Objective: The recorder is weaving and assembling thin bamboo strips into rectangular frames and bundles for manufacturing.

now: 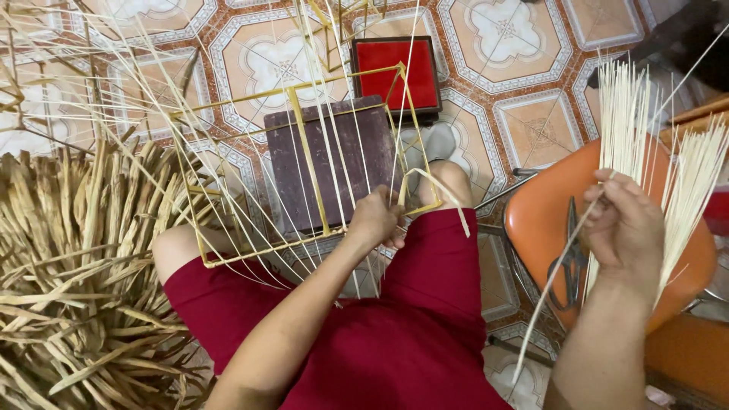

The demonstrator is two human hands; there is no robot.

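Head view: the left hand (373, 220) clenches the near edge of a yellow strip frame (304, 163) lying across the knees. Right of the frame, the right hand (626, 228) pinches a thin bamboo sliver (562, 281), running from lower-left to upper-right, over an orange chair (531, 220). Patterned floor tiles (524, 99) lie beyond the frame.

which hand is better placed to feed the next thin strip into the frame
Right, probably. The right hand already pinches a thin strip at the bundle of strips over the orange chair. The left hand grips the yellow frame on the lap.
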